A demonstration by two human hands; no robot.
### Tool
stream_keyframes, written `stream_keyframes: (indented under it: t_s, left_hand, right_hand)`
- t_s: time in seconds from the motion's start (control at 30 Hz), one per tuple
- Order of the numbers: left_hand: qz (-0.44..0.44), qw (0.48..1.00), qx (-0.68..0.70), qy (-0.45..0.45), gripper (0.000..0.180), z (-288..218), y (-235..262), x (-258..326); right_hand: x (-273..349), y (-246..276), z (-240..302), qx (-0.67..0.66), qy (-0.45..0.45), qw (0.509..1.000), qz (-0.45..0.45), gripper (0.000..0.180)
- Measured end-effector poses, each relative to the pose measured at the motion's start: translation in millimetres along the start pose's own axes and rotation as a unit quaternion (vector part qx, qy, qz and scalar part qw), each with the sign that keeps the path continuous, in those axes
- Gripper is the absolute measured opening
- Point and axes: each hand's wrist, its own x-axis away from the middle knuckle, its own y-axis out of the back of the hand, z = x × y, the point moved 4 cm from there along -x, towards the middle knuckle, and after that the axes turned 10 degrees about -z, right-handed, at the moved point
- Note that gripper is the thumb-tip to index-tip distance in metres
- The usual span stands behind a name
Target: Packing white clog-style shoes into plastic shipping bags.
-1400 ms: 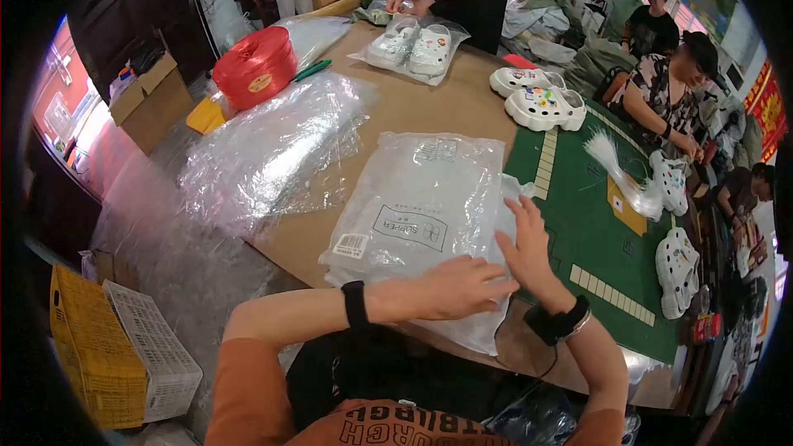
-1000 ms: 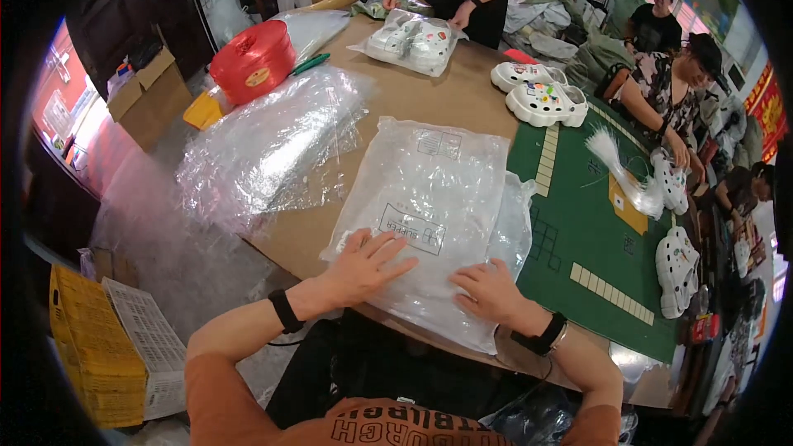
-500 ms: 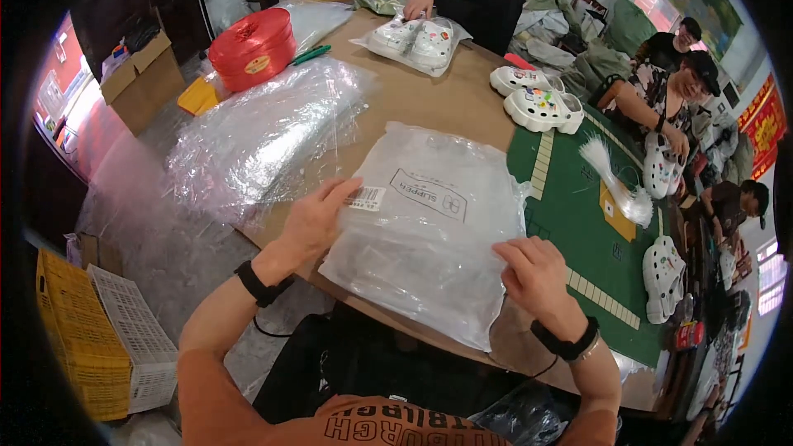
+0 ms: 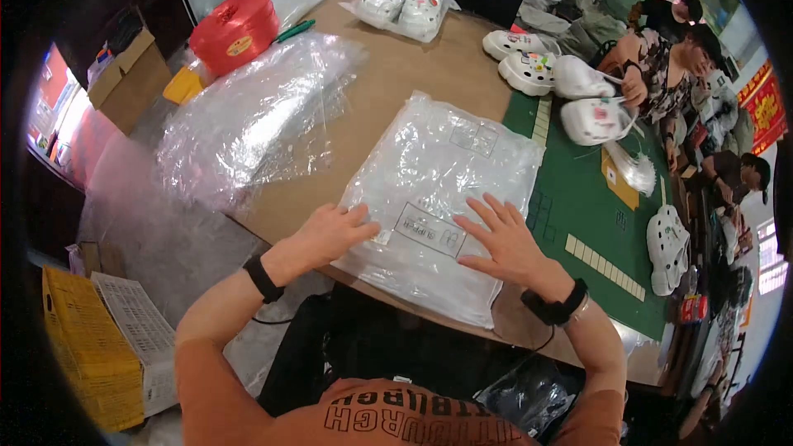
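Observation:
Flat on the table before me lies a stack of clear plastic bags (image 4: pixel 438 149) with dark printed boxes. My left hand (image 4: pixel 326 238) rests at its left edge, fingers reaching over the plastic beside a small white sticker (image 4: pixel 382 236) that they partly cover. Over the right half of the stack, my right hand (image 4: pixel 508 244) is open with the fingers spread. Neither hand grips anything. To the right, a co-worker's hand (image 4: pixel 633 87) holds a pair of white clogs (image 4: pixel 591 120) above the green mat.
A pile of clear film (image 4: pixel 264 124) and a red twine roll (image 4: pixel 235 33) lie left. Bagged white clogs (image 4: pixel 413 12) lie at the far edge under another person's hand. More clogs (image 4: pixel 529 73) stand far right, and one clog (image 4: pixel 667 249) nearer. A green mat (image 4: pixel 570 206) covers the right side.
The upper bag's folded part now lies spread out flat. My right hand has moved left onto the plastic and opened. The co-worker at right has brought clogs over the mat.

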Motion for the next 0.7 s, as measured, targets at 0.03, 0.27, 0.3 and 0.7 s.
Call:
stream_keyframes:
  t_s: [0.03, 0.27, 0.3, 0.7]
  left_hand:
    - [0.014, 1.0, -0.002, 0.01, 0.045, 4.3, -9.1, 3.1]
    - [0.136, 0.961, 0.211, 0.121, 0.045, 19.2, 14.8, 10.8]
    - [0.132, 0.962, 0.207, 0.117, 0.045, 23.2, 29.9, -3.7]
    - [0.169, 0.97, 0.128, 0.122, 0.062, 3.8, -65.6, -169.3]
  right_hand:
    - [1.5, -12.4, -11.2, 0.009, 0.0, 1.0, -0.01, 0.065]
    - [40.0, -69.3, -44.5, -0.039, -0.117, 0.986, 0.114, 0.081]
    - [38.2, -65.9, -43.1, -0.006, -0.118, 0.986, 0.113, 0.077]
    - [45.2, -64.2, 48.8, -0.126, 0.01, 0.987, 0.104, 0.069]
